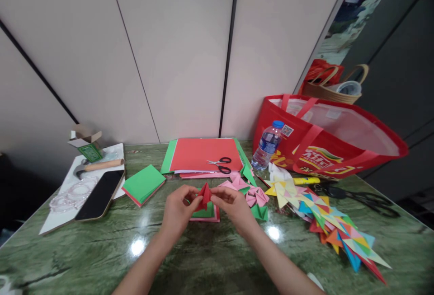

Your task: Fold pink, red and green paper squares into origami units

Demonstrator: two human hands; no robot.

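Observation:
Between my two hands is a small folded piece of red paper [205, 195], creased to a point at the top. My left hand [180, 204] pinches its left side between thumb and fingers. On the other side, the thumb and fingertips of my right hand [233, 202] close on its right edge. Below the hands lies a small stack of green and pink paper squares [206, 215], partly covered by the folded piece. Folded pink paper pieces [256, 195] and a green folded piece [259, 212] lie just right of my right hand.
Scissors [220, 165] rest on the red paper sheets [200, 152] at the back. A green paper stack [144, 183], phone [101, 195] and hammer [100, 165] lie left. To the right are a water bottle [267, 146], red bag [315, 137], colourful folded-paper chain [334, 222] and black scissors [359, 198].

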